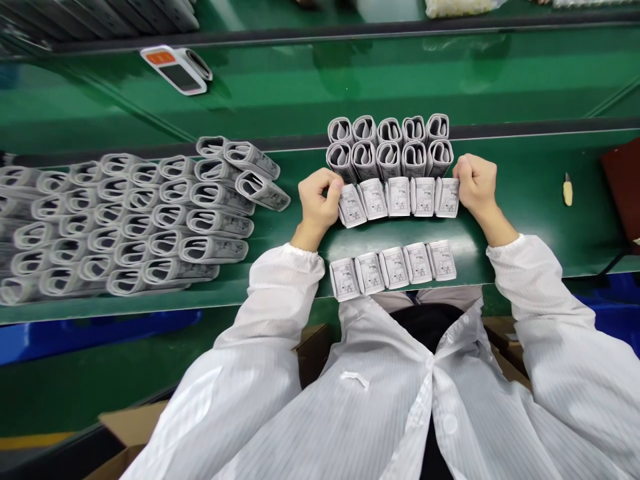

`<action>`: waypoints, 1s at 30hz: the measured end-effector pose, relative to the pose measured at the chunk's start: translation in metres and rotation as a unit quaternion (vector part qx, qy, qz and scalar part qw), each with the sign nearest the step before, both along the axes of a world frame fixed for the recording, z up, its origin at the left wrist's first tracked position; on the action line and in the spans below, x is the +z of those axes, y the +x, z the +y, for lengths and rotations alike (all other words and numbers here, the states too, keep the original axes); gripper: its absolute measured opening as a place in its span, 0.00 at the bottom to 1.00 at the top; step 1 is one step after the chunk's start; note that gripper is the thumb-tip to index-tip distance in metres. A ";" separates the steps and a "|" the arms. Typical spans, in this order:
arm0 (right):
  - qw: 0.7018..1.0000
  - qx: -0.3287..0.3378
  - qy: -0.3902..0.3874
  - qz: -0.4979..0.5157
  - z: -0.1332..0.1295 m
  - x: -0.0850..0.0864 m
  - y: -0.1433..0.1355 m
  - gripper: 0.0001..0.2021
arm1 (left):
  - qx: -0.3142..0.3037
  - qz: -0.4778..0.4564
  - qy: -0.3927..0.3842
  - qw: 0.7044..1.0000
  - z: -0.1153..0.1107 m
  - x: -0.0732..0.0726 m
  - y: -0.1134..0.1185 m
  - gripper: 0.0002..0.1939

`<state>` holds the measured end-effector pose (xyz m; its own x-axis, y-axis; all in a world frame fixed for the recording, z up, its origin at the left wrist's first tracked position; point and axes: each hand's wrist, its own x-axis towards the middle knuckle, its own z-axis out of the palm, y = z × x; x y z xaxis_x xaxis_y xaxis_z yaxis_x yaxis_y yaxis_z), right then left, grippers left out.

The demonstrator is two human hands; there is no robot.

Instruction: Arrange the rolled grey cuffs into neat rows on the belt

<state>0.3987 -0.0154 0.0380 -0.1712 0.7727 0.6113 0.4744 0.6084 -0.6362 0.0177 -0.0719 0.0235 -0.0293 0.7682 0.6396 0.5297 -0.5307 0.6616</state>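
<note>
A green tabletop (540,180) runs from side to side, reaching well past both ends of the middle row (399,197), a line of five rolled grey pieces with printed faces showing. To the left of the middle row, well apart, is a large stack (135,223) of similar rolls, their looped ends showing. Just beyond the middle row stands a block (389,150) of ten rolls, two high and five across. The middle row itself lies directly between the person's hands, its long axis running left to right in a slight curve, so neither hand is nearer. On the person's side of it, a separate near row (394,268) of five rolls lies along the tabletop edge. The left hand (319,200) and right hand (479,181) are both curled into fists against opposite ends of the middle row; whether any fingers pinch the end rolls cannot be told. Beyond and left of the middle row is a white device (177,69) with an orange panel; well to its right lies a small yellow-handled tool (567,191).
</note>
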 end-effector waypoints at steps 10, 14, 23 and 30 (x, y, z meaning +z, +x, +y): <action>0.999 -0.021 -0.040 -0.012 0.000 0.000 -0.001 0.42 | 0.013 0.000 -0.016 1.000 -0.001 0.002 0.002 0.34; 0.999 -0.021 -0.039 -0.009 0.000 -0.001 -0.001 0.42 | 0.005 0.004 -0.014 1.000 -0.001 0.001 0.001 0.32; 1.000 -0.014 -0.026 -0.007 0.000 -0.002 0.001 0.41 | -0.009 -0.005 -0.019 1.000 0.001 -0.002 0.000 0.32; 1.000 -0.012 -0.024 -0.004 0.000 -0.001 0.000 0.41 | -0.012 0.000 -0.009 1.000 0.000 -0.001 0.000 0.31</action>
